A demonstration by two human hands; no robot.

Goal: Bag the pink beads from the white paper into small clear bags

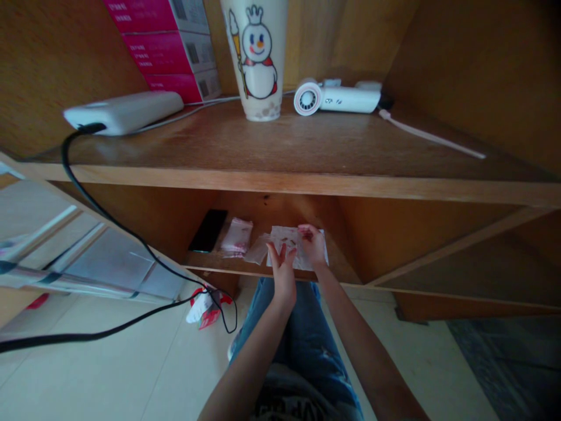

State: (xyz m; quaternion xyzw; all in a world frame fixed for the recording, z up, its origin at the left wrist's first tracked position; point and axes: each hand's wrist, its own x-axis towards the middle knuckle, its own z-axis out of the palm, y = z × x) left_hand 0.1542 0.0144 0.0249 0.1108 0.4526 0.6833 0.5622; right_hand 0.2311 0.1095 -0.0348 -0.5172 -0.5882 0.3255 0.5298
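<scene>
Over the lower shelf, my left hand has its fingers spread above the near edge of a white sheet. Several tiny dark bits lie on that sheet; they are too small to name. My right hand rests at the sheet's right side, its fingers curled together, and whatever they hold is too small to make out. Just left of the sheet lies a clear plastic bag. Beyond it are a stack of pink-and-white plastic packets and a black phone.
On the upper shelf stand a snowman-printed cup, a small white handheld fan, a white power bank and pink boxes. A black cable hangs down at left. A red-and-white bag lies on the floor.
</scene>
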